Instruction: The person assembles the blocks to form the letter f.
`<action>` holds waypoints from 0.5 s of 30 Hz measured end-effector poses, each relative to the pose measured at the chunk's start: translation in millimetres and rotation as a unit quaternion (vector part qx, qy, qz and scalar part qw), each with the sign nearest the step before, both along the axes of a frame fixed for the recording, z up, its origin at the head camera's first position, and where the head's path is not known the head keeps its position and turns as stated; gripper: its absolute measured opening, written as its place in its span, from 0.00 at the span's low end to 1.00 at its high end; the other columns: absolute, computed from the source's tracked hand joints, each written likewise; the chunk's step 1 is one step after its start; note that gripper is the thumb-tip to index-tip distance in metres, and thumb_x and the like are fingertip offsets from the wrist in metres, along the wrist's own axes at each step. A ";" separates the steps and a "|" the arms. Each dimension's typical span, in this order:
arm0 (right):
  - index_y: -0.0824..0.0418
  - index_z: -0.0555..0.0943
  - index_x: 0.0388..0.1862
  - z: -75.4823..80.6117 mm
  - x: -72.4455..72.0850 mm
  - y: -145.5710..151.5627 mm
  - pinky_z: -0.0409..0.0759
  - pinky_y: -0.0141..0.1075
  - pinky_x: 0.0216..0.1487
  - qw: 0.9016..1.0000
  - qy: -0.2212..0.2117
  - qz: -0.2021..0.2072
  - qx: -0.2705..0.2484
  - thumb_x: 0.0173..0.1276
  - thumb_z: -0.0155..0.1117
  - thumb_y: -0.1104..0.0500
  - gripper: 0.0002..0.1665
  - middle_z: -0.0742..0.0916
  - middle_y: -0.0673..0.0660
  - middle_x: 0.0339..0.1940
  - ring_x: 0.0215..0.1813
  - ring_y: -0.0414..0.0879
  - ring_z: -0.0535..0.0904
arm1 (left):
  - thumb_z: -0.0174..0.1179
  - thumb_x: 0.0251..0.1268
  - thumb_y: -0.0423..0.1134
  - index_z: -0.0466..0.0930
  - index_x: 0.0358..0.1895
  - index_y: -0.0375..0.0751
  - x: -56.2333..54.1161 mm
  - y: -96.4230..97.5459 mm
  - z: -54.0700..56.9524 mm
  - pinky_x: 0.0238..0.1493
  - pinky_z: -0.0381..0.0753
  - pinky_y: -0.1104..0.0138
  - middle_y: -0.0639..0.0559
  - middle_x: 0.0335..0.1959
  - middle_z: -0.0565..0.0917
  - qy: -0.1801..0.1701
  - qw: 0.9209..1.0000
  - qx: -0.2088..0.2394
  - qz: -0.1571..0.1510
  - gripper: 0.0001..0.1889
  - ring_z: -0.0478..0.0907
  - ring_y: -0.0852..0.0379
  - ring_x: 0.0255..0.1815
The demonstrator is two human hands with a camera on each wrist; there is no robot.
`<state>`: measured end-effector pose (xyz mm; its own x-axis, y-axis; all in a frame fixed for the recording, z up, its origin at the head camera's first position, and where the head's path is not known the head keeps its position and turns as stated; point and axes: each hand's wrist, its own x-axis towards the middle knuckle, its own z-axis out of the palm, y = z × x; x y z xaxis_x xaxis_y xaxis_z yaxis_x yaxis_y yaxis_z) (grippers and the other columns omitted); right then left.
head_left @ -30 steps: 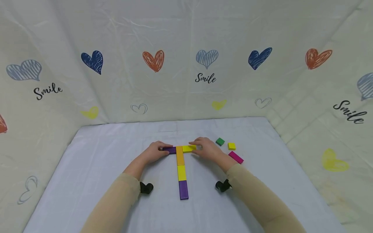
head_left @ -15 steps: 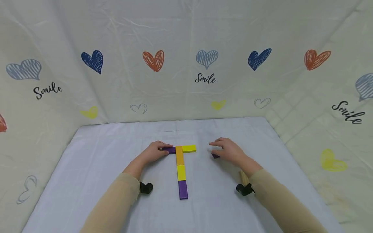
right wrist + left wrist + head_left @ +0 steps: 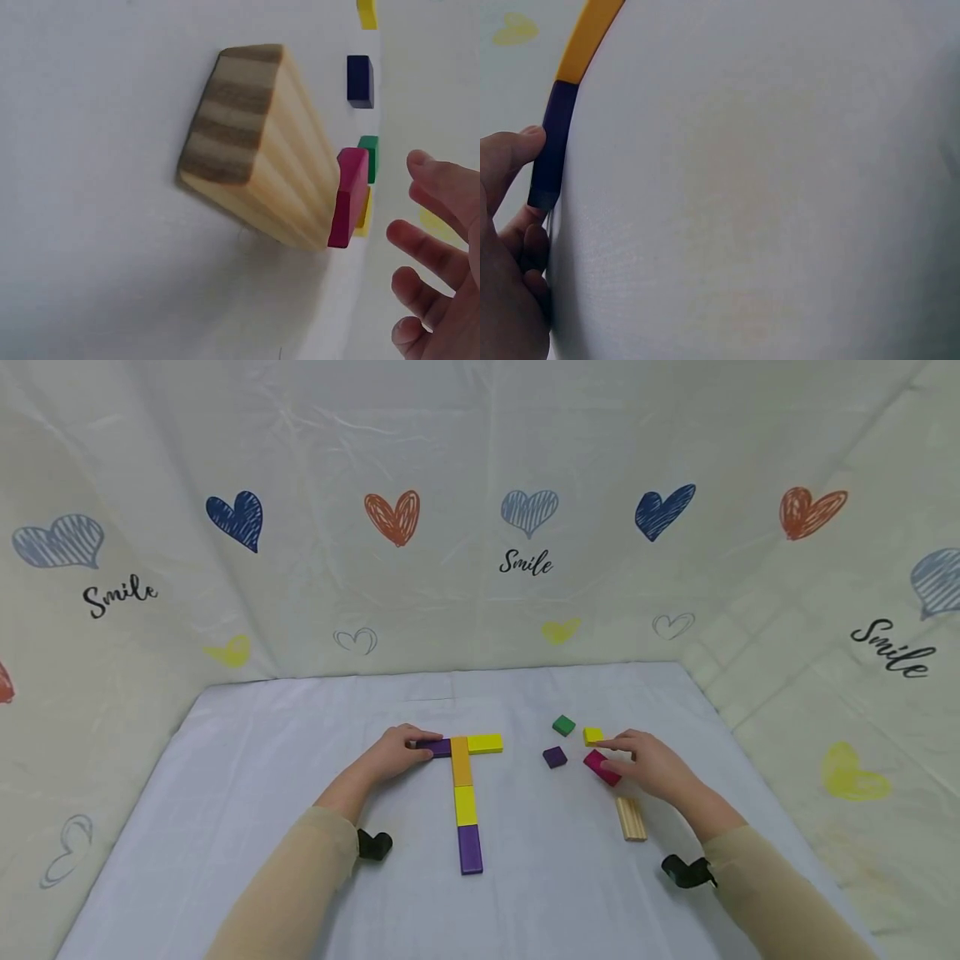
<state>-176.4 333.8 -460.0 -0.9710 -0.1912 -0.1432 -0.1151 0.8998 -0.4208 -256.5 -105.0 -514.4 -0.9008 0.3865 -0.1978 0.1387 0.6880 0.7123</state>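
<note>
Blocks form a T on the white cloth. My left hand [image 3: 393,752] pinches the purple block [image 3: 435,748] at the T's left arm; in the left wrist view, the thumb touches its side and fingers lie by its end. That block meets an orange block [image 3: 461,762], which has a yellow block [image 3: 485,743] on its other side. The stem continues with another yellow block [image 3: 466,806] and another purple block [image 3: 470,849]. My right hand [image 3: 652,764] hovers with parted fingers by a magenta block [image 3: 602,767]; the right wrist view shows a gap between them.
Right of the T lie a small green block [image 3: 564,725], a small yellow block [image 3: 592,737] and a small dark purple block [image 3: 555,757]. A striped natural-wood block [image 3: 632,819] lies nearer, below the right hand. A heart-printed curtain [image 3: 465,593] stands behind the table.
My right hand has left the yellow block of the T's right arm and moved right, past the small purple block, to the magenta block. The left hand stays in place.
</note>
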 end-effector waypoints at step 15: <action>0.63 0.80 0.61 -16.6 -11.6 -4.5 0.81 0.48 0.49 0.996 -0.067 -0.045 0.026 0.69 0.67 0.51 0.27 0.83 0.59 0.48 0.46 0.52 0.76 | 0.61 0.70 0.47 0.81 0.61 0.67 0.5 -1.4 0.1 0.65 0.68 0.48 0.51 0.60 0.76 -0.002 1.000 -0.005 -0.001 0.18 0.68 0.46 0.61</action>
<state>-188.0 329.4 -476.6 -0.9555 -0.0924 -0.2802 0.0216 0.9252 -0.3788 -255.9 -106.3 -514.3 -0.8993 0.3860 -0.2054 0.1371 0.6950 0.7058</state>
